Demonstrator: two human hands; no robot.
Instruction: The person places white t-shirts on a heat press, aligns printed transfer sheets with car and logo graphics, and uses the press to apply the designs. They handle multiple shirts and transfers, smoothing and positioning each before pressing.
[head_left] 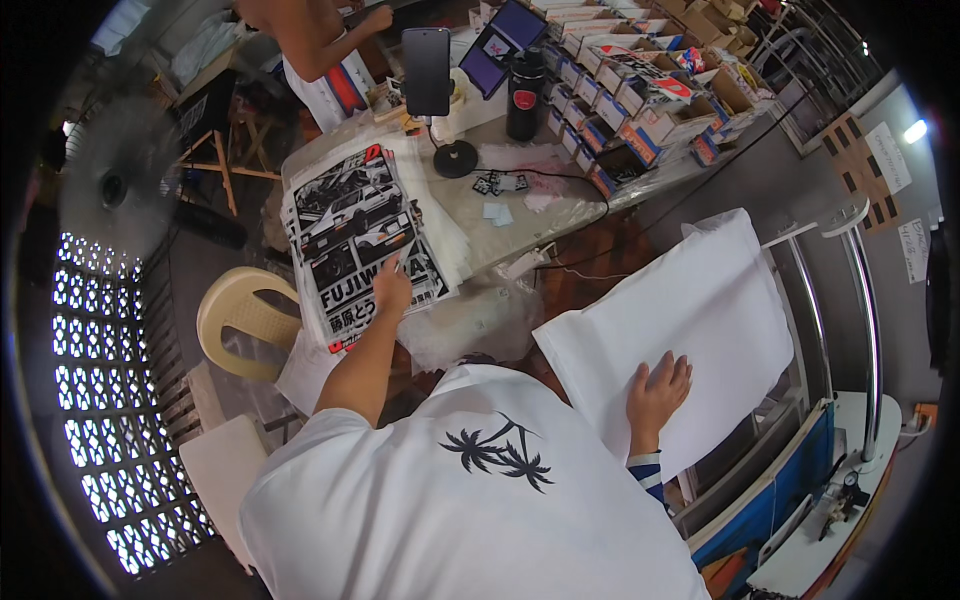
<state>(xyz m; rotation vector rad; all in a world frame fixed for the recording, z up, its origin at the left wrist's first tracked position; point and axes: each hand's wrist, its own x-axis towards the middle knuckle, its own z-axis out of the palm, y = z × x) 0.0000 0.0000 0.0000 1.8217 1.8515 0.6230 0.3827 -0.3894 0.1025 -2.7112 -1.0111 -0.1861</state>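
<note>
My left hand (pixel 392 290) reaches forward over a stack of printed sheets on the table. Its fingers are closed, with a small pale sliver showing at their tips that I cannot name. Beneath it lies the top sheet (pixel 345 215), printed with black, white and red car artwork and lettering. To the right, my right hand (pixel 660 392) rests flat with fingers stretched out on a white cloth (pixel 690 300), which is spread over a flat support. Nothing shows in that hand.
Behind the sheets stand a phone (pixel 427 75) on a stand and a black tumbler (pixel 525 95). Several boxes (pixel 640 100) fill the table's far right. A cream chair (pixel 235 310) and a fan (pixel 112 190) are at left. Chrome bars (pixel 865 330) rise at right. Another person (pixel 310 40) stands beyond the table.
</note>
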